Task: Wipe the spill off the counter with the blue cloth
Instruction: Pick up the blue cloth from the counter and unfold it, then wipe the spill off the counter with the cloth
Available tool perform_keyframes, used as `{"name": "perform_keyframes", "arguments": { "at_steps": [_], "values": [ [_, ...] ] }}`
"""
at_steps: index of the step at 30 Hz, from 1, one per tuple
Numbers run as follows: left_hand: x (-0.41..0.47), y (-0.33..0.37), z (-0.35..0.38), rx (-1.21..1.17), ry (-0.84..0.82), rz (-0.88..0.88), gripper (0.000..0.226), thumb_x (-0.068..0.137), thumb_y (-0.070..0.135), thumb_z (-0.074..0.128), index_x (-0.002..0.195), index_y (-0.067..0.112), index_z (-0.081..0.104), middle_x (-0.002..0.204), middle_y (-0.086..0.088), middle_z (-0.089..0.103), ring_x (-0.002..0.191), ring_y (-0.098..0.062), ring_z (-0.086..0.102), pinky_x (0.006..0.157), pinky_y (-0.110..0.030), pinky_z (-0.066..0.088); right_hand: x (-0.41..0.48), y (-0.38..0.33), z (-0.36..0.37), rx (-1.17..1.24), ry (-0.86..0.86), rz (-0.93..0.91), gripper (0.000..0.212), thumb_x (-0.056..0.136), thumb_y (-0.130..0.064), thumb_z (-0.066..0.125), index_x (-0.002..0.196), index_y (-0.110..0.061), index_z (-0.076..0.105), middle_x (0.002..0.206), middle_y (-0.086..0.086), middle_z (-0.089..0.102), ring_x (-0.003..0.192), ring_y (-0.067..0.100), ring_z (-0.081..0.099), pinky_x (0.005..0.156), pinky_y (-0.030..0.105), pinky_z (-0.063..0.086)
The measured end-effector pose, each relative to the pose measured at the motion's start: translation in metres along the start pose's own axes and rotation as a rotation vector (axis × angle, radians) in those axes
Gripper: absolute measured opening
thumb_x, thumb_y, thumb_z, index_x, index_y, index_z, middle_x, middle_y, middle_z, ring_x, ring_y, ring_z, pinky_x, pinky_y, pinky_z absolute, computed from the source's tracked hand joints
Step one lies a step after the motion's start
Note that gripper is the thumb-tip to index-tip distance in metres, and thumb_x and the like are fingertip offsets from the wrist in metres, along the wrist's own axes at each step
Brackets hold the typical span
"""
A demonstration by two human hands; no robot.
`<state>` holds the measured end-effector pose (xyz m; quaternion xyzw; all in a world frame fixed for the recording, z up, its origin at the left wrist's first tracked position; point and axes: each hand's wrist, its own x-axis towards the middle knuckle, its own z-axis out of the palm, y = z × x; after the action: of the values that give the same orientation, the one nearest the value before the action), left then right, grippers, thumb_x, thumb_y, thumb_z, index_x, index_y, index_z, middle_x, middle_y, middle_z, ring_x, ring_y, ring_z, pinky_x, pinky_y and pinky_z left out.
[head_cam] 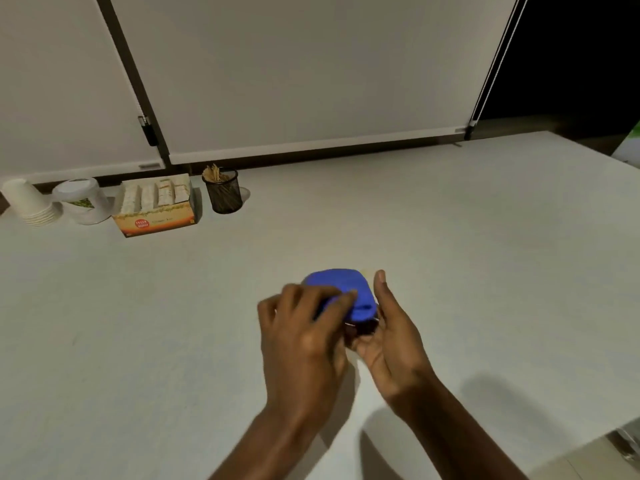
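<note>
- The cloth (341, 289) is bunched into a wad on the surface (450, 237), well in front of the mesh cup (223, 195) and to its right.
- The left hand (304, 336) lies over the near left part of the cloth, fingers curled onto it. Judged as a loose hold; the hand is blurred, so grip firmness cannot be told.
- The right hand (391, 336) stands on edge against the right side of the cloth, palm inward, fingers extended and spread narrow. It cups the wad and does not close around it.
- A faint yellowish mark (367, 271) shows at the far right edge of the cloth. It may be the spill; its extent under the cloth is hidden.
- Step in hand, as judged: gathering the cloth over the spill before a stroke.
- Press the cloth flat, so more fabric meets the surface.
- Stroke from outside the wet area inward, to avoid spreading liquid.
- Keep the right hand as a barrier on the right side while the left hand drives the wad.
- Keep strokes short; the carton (157, 207), the jar and the paper cups left of the mesh cup lie well apart and need no clearing.
</note>
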<state>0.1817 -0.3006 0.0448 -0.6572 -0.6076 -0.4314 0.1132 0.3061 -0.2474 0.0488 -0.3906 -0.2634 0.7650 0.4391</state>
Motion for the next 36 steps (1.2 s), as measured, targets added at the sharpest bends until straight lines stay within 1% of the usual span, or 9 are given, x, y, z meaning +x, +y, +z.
{"name": "perform_keyframes", "arguments": {
  "at_steps": [3,9,13,17,22,27,30,33,36],
  "values": [
    [-0.027,0.012,0.009,0.044,-0.058,0.041,0.051,0.071,-0.005,0.083,0.116,0.019,0.08,0.115,0.001,0.076,0.102,-0.027,0.069,0.093,-0.037,0.037,-0.009,-0.002,-0.01,0.11,-0.011,-0.008,0.047,0.1,-0.036,0.059,0.127,0.001,0.067,0.123,0.025,0.072,0.117,0.04,0.07,0.106,0.052,0.05],
    [-0.071,0.017,0.018,0.053,-0.202,0.025,0.039,0.088,0.026,0.081,0.126,0.02,0.075,0.138,0.002,0.07,0.118,-0.022,0.069,0.097,-0.041,0.047,0.001,-0.024,-0.057,-0.493,0.208,-0.291,0.014,0.095,-0.011,0.07,0.106,-0.017,0.076,0.101,0.007,0.081,0.096,0.033,0.077,0.089,0.057,0.06],
    [-0.091,0.017,0.017,0.079,-0.245,-0.194,0.044,0.091,0.043,0.073,0.128,0.02,0.073,0.141,0.001,0.068,0.125,-0.019,0.062,0.103,-0.038,0.042,0.012,-0.042,-0.101,-1.079,0.227,-0.604,0.034,0.093,-0.011,0.069,0.117,-0.034,0.07,0.095,-0.011,0.077,0.085,0.009,0.072,0.081,0.037,0.061],
    [-0.107,0.018,0.025,0.141,-0.335,-0.25,0.054,0.096,0.054,0.057,0.132,0.016,0.071,0.145,-0.004,0.066,0.134,-0.026,0.06,0.11,-0.043,0.04,0.025,-0.034,-0.126,-1.638,0.212,-0.716,0.051,0.091,-0.006,0.065,0.137,-0.029,0.064,0.121,0.004,0.074,0.102,0.027,0.071,0.088,0.038,0.057],
    [-0.126,0.02,0.027,0.224,-0.389,-0.316,0.058,0.094,0.055,0.057,0.131,0.012,0.07,0.148,-0.01,0.064,0.139,-0.03,0.057,0.113,-0.044,0.037,0.038,0.008,-0.143,-1.844,0.015,-0.784,0.057,0.075,0.009,0.083,0.123,-0.019,0.075,0.132,0.007,0.071,0.125,0.034,0.066,0.099,0.052,0.057],
    [-0.145,0.013,0.028,0.325,-0.478,-0.382,0.069,0.095,0.063,0.051,0.134,0.009,0.069,0.153,-0.014,0.059,0.142,-0.032,0.056,0.113,-0.046,0.046,0.017,0.041,-0.159,-1.875,-0.173,-1.104,0.061,0.074,0.017,0.064,0.13,-0.007,0.07,0.138,0.017,0.066,0.13,0.039,0.061,0.102,0.058,0.053],
    [-0.146,0.015,0.025,0.348,-0.496,-0.387,0.072,0.098,0.065,0.048,0.138,0.008,0.067,0.156,-0.013,0.056,0.145,-0.029,0.053,0.111,-0.045,0.048,0.019,0.046,-0.161,-1.948,-0.306,-1.076,0.07,0.07,0.013,0.069,0.137,-0.005,0.063,0.144,0.021,0.059,0.136,0.043,0.054,0.106,0.063,0.047],
    [-0.148,0.016,0.023,0.362,-0.509,-0.358,0.067,0.1,0.062,0.05,0.14,0.009,0.065,0.158,-0.012,0.054,0.148,-0.028,0.05,0.115,-0.044,0.046,0.051,0.017,-0.158,-1.941,-0.07,-0.92,0.068,0.081,0.014,0.041,0.144,-0.009,0.057,0.151,0.02,0.052,0.142,0.042,0.047,0.116,0.057,0.035],
    [-0.147,0.014,0.02,0.366,-0.521,-0.332,0.064,0.1,0.06,0.053,0.139,0.01,0.065,0.157,-0.013,0.055,0.148,-0.029,0.05,0.114,-0.044,0.048,0.056,0.006,-0.159,-1.934,0.028,-0.651,0.074,0.089,0.016,0.054,0.155,-0.015,0.041,0.165,0.012,0.032,0.155,0.035,0.024,0.126,0.05,0.021]
  ]
}}
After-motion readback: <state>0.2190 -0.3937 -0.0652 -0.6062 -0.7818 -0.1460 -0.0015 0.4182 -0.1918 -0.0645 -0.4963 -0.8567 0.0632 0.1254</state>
